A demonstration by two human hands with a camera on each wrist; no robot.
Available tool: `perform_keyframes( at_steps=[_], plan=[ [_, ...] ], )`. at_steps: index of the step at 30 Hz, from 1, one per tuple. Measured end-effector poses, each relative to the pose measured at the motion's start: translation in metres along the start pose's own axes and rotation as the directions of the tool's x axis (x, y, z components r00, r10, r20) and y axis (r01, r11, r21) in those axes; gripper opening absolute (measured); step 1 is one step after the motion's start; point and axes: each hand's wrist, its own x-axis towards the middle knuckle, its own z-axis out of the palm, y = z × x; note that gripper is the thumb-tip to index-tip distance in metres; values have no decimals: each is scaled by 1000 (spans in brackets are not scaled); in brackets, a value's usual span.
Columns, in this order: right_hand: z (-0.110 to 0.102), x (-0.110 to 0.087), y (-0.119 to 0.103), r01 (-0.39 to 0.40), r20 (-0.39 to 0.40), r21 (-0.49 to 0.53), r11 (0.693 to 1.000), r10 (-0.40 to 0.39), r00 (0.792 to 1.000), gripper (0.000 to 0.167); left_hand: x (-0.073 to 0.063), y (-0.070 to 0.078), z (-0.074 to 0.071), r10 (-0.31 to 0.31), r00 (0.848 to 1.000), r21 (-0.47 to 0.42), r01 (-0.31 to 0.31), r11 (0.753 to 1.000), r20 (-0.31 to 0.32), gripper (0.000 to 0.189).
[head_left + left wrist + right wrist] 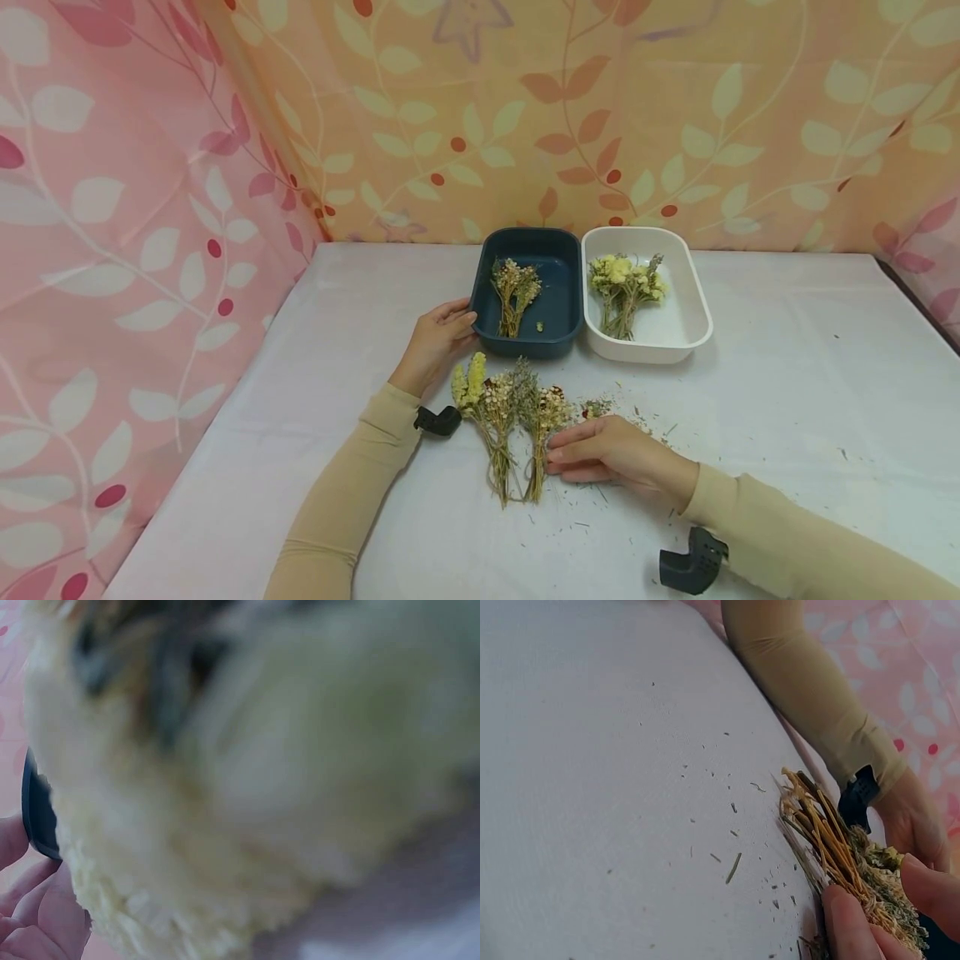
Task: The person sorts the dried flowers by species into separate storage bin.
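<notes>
Dark blue tray (pixel 558 287) is gripped at its left rim by the left hand's (pixel 441 335) fingers, presumably for steadiness. White tray (pixel 684 312) is set just right of it; seemingly two bunches each. Two dried-flower bunches (pixel 498 402) are laid in front, presumably for reach; right hand's (pixel 617 452) fingers are held straight alongside, unclenched.

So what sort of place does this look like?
Probably a small craft or filming corner: leaf-print cloth behind and to the left, a white-covered table, and dried flower bunches lying near a dark blue tray.
</notes>
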Motion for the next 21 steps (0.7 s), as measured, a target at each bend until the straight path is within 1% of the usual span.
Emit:
perform_keyframes(
  at_steps=[6,12,18,21],
  plan=[
    [2,1,-1,-26,-3,43,999,26,1000,42,0,1,0,3,1000,-5,-3,1000,4,49],
    [4,2,0,-32,3,102,994,32,999,47,1,0,0,3,1000,-9,-3,1000,3,49],
    [8,1,1,-76,32,221,972,70,997,49,1,0,0,-1,1000,-14,1,1000,-2,48],
    [11,1,1,-88,34,236,968,82,996,50,0,0,0,-1,1000,-11,1,1000,-2,48]
  ],
)
